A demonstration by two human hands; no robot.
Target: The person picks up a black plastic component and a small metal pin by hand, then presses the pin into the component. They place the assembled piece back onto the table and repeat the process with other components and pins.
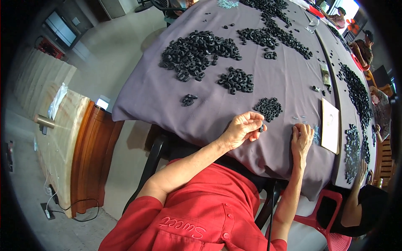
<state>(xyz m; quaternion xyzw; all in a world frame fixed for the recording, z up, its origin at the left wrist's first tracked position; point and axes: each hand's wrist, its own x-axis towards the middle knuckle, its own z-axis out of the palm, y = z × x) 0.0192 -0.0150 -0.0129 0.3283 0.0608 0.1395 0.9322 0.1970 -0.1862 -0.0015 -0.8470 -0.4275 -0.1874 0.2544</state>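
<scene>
My left hand (pixel 243 130) is raised over the near edge of the cloth-covered table, its fingers pinched on a small black ring-like part (pixel 261 128). My right hand (pixel 302 140) rests on the cloth with its fingers curled down and together; whatever is under the fingertips is hidden. Close by it lie small clear-bluish pieces (pixel 316 134), with a few more scattered just beyond the fingers. A small round pile of black ring-like parts (pixel 268 109) sits just past my left hand.
Larger heaps of black parts (pixel 197 52) cover the grey-purple tablecloth (pixel 142 94) farther off. A pale flat board (pixel 330 125) lies right of my right hand, with a small tube (pixel 325 76) beyond it. A person in black (pixel 366 209) works on the right, beside a red plastic chair (pixel 322 221).
</scene>
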